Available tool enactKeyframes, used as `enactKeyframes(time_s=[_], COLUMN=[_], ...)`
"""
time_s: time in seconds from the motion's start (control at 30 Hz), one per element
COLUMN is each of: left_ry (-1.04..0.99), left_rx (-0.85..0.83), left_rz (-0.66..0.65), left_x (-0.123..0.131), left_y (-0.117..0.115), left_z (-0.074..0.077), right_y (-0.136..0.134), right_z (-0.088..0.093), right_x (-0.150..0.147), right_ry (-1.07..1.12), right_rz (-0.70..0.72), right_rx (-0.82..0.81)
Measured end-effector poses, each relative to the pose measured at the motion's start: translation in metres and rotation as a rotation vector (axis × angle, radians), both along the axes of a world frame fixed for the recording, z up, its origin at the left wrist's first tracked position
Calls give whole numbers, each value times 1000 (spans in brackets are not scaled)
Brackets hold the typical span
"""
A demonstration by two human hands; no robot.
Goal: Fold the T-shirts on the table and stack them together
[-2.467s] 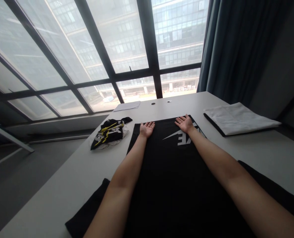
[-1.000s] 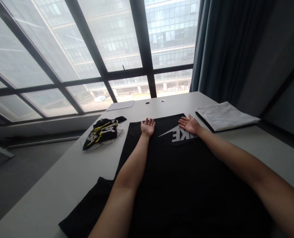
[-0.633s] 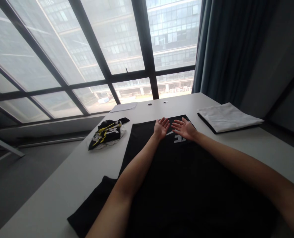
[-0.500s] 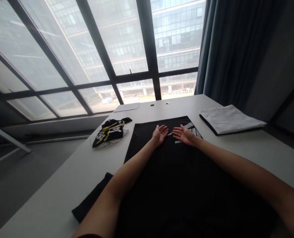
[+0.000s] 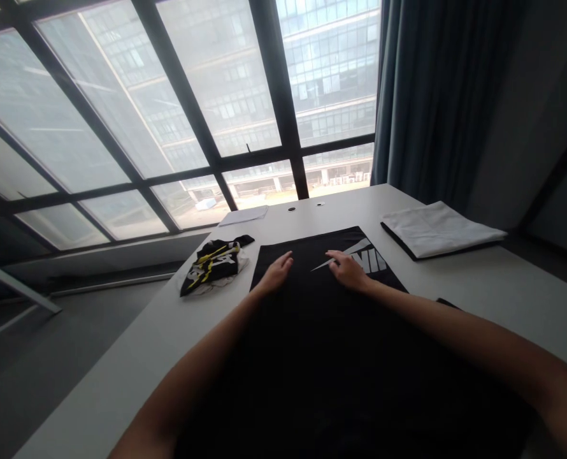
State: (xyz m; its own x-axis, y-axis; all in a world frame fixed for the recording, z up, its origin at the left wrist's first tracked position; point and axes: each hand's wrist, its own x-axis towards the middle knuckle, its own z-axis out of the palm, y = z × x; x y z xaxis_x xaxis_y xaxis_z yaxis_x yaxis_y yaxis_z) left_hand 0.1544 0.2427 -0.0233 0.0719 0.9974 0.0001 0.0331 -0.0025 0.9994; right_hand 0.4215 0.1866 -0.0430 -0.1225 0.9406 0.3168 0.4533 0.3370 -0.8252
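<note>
A black shirt [image 5: 307, 331] with a large grey swoosh-and-letter print [image 5: 367, 256] lies spread flat, running from mid-table towards me. My left hand [image 5: 276, 273] is over its left side, fingers stretched forward and close together. Nearer the print, my right hand [image 5: 349, 270] has its fingers extended, tips by the grey swoosh. Both hands are at or just above the cloth; I cannot tell whether they press on it. Neither one holds anything. Past my right forearm, a small dark piece of cloth [image 5: 448, 303] shows. My arms and deep shade hide much of the shirt's near part.
On the white table [image 5: 121, 357], a bagged black, yellow and grey garment [image 5: 216, 264] lies to the left. A folded white cloth with a black underside [image 5: 441, 229] lies at right. White sheets [image 5: 243, 215] sit far left, before the windows. A blue curtain [image 5: 417, 115] hangs behind.
My hands have turned over from palms up and moved apart, the left one leftward, uncovering more of the print. The dark sleeve at lower left is out of sight; dark cloth now shows at right.
</note>
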Motion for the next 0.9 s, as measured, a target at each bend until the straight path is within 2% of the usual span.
enactKeyframes(time_s=[0.07,0.13,0.17,0.23,0.33,0.4,0.53,0.63,0.77,0.83,0.9], left_ry=[640,1061,1181,1263,1137,992,717,584,439,436,523], left_rx=[288,430,457,471,504,509,429,344,249,303,380], left_rz=[-271,-381,-393,-378,-336,-311,-291,-279,-261,-258,-283], left_x=[20,29,30,29,24,24,25,26,35,45,57], left_y=[-21,-39,-45,-50,-47,-44,-44,-45,-39,-34,-30], left_z=[-15,-25,-27,-29,-30,-32,-34,-28,-11,-7,-9], right_y=[-16,-28,-32,-35,-33,-32,-32,-33,-28,-22,-15], right_z=[-5,-9,-9,-9,-9,-13,-26,-27,-14,-8,-7], right_x=[-11,-15,-15,-6,21,46,96,115,99,79,56], right_ry=[-397,-632,-688,-721,-688,-659,-626,-653,-663,-643,-621], right_rz=[77,127,145,177,169,102,-45,-103,-124,-109,-78], right_rx=[103,76,38,-35,-89,-97,-109,-115,-59,-23,0])
